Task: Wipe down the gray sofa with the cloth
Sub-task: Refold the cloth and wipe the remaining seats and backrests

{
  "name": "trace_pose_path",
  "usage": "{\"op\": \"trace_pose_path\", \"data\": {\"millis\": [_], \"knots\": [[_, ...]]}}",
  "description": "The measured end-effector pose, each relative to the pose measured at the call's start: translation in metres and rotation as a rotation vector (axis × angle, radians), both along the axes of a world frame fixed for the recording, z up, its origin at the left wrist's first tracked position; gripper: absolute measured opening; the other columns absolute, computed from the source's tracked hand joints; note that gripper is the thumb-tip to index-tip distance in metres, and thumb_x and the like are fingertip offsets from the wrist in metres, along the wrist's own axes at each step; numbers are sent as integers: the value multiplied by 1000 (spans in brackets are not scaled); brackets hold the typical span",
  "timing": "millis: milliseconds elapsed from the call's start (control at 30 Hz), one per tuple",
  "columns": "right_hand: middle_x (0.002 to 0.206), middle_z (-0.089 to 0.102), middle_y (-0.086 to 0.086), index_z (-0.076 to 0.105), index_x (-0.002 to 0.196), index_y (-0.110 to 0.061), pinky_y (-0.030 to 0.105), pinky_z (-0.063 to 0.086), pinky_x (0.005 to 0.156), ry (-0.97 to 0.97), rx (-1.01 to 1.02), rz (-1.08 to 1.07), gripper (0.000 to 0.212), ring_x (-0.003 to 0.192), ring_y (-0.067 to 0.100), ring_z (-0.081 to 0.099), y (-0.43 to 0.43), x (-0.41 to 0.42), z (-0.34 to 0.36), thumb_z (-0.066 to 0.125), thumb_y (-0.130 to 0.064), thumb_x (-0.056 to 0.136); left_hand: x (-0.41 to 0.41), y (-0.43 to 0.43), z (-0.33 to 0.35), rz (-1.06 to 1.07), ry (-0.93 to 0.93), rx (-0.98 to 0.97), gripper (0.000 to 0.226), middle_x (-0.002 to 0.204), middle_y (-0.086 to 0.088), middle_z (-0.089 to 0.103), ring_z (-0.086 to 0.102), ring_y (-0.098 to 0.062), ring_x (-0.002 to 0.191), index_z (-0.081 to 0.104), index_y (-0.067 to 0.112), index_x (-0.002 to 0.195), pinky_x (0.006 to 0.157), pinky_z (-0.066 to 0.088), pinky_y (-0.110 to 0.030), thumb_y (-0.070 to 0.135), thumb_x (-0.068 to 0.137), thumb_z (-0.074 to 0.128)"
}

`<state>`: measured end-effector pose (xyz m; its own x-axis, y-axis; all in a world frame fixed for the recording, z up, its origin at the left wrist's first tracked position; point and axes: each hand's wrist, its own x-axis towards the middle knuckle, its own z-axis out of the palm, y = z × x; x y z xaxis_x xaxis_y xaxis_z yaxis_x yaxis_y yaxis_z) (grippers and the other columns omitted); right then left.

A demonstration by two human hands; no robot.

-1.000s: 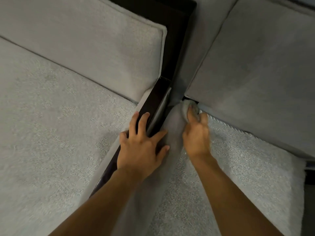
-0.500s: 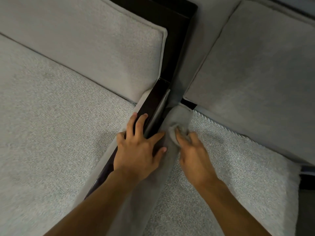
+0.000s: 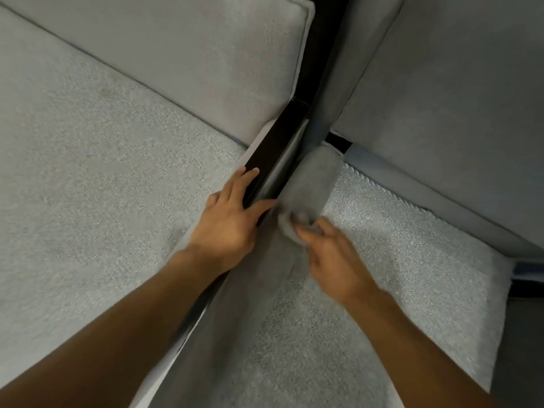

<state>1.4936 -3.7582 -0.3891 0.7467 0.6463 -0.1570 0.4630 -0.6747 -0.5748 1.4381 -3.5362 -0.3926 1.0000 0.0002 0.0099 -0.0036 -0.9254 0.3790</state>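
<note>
My read: left hand (image 3: pixel 229 222) flat, fingers straight, on the dark frame strip (image 3: pixel 273 160), likely holding the gap open | right hand (image 3: pixel 332 260) grips the bunched cloth (image 3: pixel 290 228) just right of that strip, against the gray sofa (image 3: pixel 103 187) seat edge

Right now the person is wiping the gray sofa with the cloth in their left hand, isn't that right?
Not quite. The cloth is in the right hand, which grips it bunched against the gray sofa. The left hand holds nothing; it lies flat beside the dark gap. The head view shows it.
</note>
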Motion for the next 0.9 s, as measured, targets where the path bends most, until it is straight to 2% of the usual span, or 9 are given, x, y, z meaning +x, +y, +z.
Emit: {"op": "trace_pose_path", "data": {"millis": [133,300,400,500,567,667,767,833,900], "knots": [[125,48,16,44,151,-25,35,51,86,51,-19,-236,63,103,32,56,28,-32,-2,49,0,93,-47,2,5,53,37,71,43,162,-23,27,21,-44,153,64,29,134,99,48,-64,19,93,58],[127,45,-6,33,153,-43,33,54,92,102,-43,36,81,103,11,53,1,-117,11,67,-9,88,-97,14,8,137,48,69,40,159,-19,31,35,-39,145,65,34,134,93,54,-57,24,96,59],[116,52,-1,35,150,-46,30,54,83,-65,-77,20,81,93,9,52,12,-73,10,67,-5,88,-104,15,9,139,6,50,40,155,-18,36,40,-37,140,66,33,133,90,56,-53,25,95,58],[123,54,15,45,148,-28,40,55,84,-107,-136,-251,60,101,31,60,37,-3,1,53,-7,93,-99,13,7,156,-4,42,39,153,-17,38,43,-37,137,66,33,132,88,56,-54,22,95,64],[127,51,20,44,149,-24,40,52,84,-103,-158,-344,59,100,35,57,48,4,-2,49,-8,92,-97,13,6,156,-11,45,39,153,-17,39,45,-38,135,66,33,131,86,56,-54,23,94,64],[131,44,9,37,152,-30,28,55,79,-115,-147,-196,71,91,18,55,43,-60,6,61,-7,89,-98,14,7,160,-14,44,38,152,-17,40,46,-37,133,66,33,130,84,57,-54,24,93,66],[134,41,-1,31,153,-41,37,54,89,-24,-180,47,81,102,15,55,28,-120,22,72,-18,87,-98,14,7,160,-7,50,38,153,-17,40,47,-37,132,64,34,130,82,57,-54,28,93,69],[126,46,0,28,152,-44,40,53,86,-140,-222,75,84,99,18,57,26,-91,21,72,-17,86,-99,14,7,161,-4,38,38,153,-17,41,48,-37,131,65,34,130,83,56,-55,27,93,67],[120,49,6,26,153,-39,43,56,76,-275,-324,-54,78,90,22,59,31,-30,11,63,-12,91,-98,14,8,167,0,22,38,152,-17,43,49,-37,129,66,34,129,84,55,-56,25,91,67]]}}
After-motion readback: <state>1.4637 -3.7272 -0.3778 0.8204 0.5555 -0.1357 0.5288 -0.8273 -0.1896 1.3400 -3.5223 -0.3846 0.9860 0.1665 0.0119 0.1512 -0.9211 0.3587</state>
